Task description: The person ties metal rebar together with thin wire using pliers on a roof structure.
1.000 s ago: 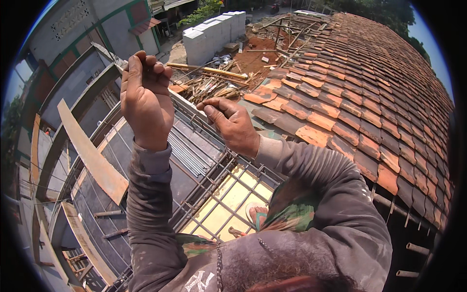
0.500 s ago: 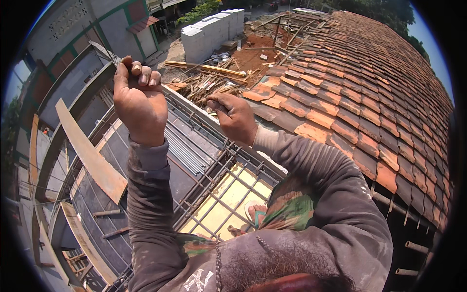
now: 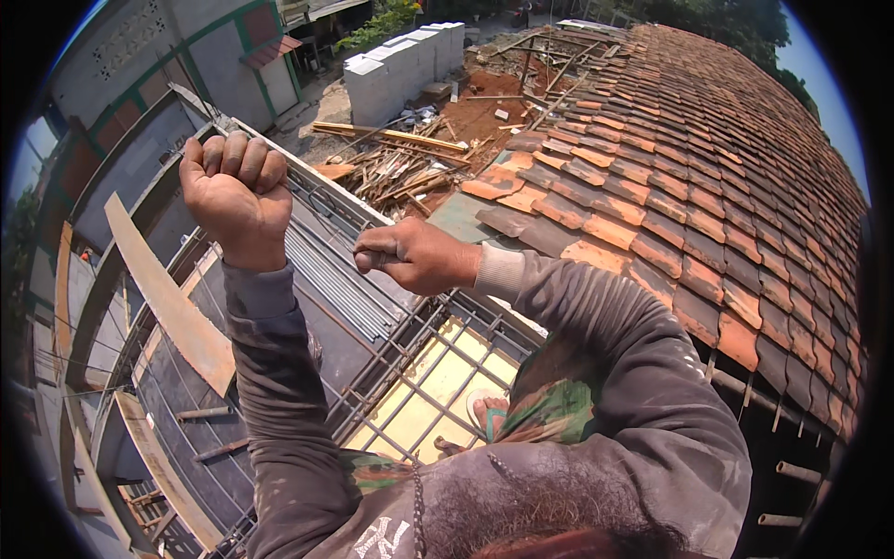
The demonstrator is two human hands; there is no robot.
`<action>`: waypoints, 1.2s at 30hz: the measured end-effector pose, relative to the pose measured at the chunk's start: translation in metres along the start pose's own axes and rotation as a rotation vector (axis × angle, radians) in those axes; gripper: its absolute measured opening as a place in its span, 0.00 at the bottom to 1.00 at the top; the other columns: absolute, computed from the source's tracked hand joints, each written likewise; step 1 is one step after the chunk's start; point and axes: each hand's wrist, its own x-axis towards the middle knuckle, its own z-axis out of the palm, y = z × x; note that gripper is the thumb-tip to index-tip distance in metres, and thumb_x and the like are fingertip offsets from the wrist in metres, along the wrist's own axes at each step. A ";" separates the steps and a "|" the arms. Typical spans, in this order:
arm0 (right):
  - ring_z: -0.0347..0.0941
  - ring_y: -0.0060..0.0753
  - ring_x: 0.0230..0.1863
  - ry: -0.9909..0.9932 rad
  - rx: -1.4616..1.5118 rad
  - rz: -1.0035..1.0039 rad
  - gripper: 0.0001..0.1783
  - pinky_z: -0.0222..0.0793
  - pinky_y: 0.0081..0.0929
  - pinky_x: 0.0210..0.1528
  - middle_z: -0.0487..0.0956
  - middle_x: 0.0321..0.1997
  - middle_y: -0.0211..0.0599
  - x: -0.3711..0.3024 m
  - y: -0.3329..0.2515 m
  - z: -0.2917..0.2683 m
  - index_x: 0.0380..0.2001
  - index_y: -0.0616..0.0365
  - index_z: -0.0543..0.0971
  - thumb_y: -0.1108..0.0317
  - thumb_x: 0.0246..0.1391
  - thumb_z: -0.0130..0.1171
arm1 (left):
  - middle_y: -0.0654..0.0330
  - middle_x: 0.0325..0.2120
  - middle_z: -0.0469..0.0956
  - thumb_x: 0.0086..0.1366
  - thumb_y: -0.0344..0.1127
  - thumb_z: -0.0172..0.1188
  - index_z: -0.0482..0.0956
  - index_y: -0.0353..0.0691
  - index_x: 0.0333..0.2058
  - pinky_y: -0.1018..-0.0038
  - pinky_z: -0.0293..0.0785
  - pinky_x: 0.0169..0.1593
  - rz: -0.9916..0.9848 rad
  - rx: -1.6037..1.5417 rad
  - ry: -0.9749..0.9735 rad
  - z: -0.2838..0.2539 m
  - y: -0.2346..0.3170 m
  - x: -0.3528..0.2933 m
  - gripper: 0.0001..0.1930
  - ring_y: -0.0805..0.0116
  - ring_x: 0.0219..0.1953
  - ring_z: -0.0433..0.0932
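My left hand is raised at the upper left, its fingers curled into a fist. Whatever it may hold is hidden. To its right and lower, my right hand has fingers closed in a pinch; I cannot make out anything between them. Both hands are over a deck of dark panels with steel bars on it. A bundle of thin grey metal rods lies below and between the hands. Nearer to me, a tied rebar grid spans a pale yellow panel, where my sandalled foot stands.
A roof of orange and dark clay tiles slopes along the right. Long boards and concrete beams run at the left. Beyond the deck edge are a scrap wood pile, red soil and a grey block stack.
My left hand has moved left and down a little, its fingers curling tighter. My right hand has moved left and down, turning so its knuckles face up.
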 end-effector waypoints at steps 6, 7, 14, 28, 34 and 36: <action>0.71 0.19 0.32 0.530 0.307 0.005 0.16 0.69 0.23 0.36 0.78 0.31 0.33 0.019 -0.038 -0.033 0.37 0.63 0.79 0.63 0.74 0.50 | 0.71 0.18 0.50 0.80 0.47 0.41 0.57 0.49 0.22 0.74 0.43 0.20 -0.059 -0.068 -0.082 -0.032 0.025 0.016 0.23 0.77 0.18 0.45; 0.74 0.28 0.30 0.632 0.075 -0.076 0.14 0.70 0.33 0.35 0.77 0.28 0.34 0.023 -0.008 -0.036 0.39 0.64 0.78 0.63 0.74 0.51 | 0.71 0.18 0.50 0.80 0.46 0.42 0.57 0.49 0.22 0.74 0.43 0.20 -0.068 -0.063 -0.126 -0.024 0.016 0.013 0.23 0.77 0.18 0.45; 0.72 0.31 0.28 -0.037 0.278 -0.205 0.17 0.69 0.32 0.35 0.75 0.27 0.34 0.008 -0.055 0.010 0.35 0.60 0.76 0.59 0.74 0.50 | 0.70 0.17 0.51 0.79 0.44 0.42 0.58 0.49 0.22 0.74 0.44 0.21 -0.118 -0.178 -0.201 -0.047 0.018 0.020 0.22 0.77 0.17 0.46; 0.81 0.25 0.42 0.548 -0.057 0.201 0.17 0.76 0.25 0.49 0.87 0.41 0.41 -0.017 0.041 -0.052 0.47 0.64 0.85 0.61 0.72 0.55 | 0.66 0.16 0.53 0.73 0.40 0.38 0.57 0.47 0.20 0.71 0.53 0.23 0.095 0.224 0.082 -0.090 0.080 0.075 0.18 0.72 0.17 0.50; 0.75 0.22 0.37 -0.583 0.650 0.281 0.22 0.71 0.26 0.43 0.81 0.32 0.31 -0.028 -0.029 -0.037 0.45 0.63 0.84 0.53 0.73 0.53 | 0.71 0.13 0.52 0.75 0.42 0.44 0.58 0.51 0.21 0.74 0.45 0.17 0.164 0.223 0.332 -0.099 0.035 0.052 0.19 0.75 0.12 0.49; 0.74 0.25 0.34 -0.315 0.760 0.355 0.21 0.71 0.28 0.39 0.80 0.30 0.31 -0.041 -0.029 -0.059 0.48 0.60 0.80 0.51 0.72 0.53 | 0.70 0.13 0.53 0.73 0.43 0.43 0.59 0.51 0.21 0.74 0.47 0.19 0.066 0.242 0.486 -0.126 0.036 0.063 0.18 0.74 0.13 0.51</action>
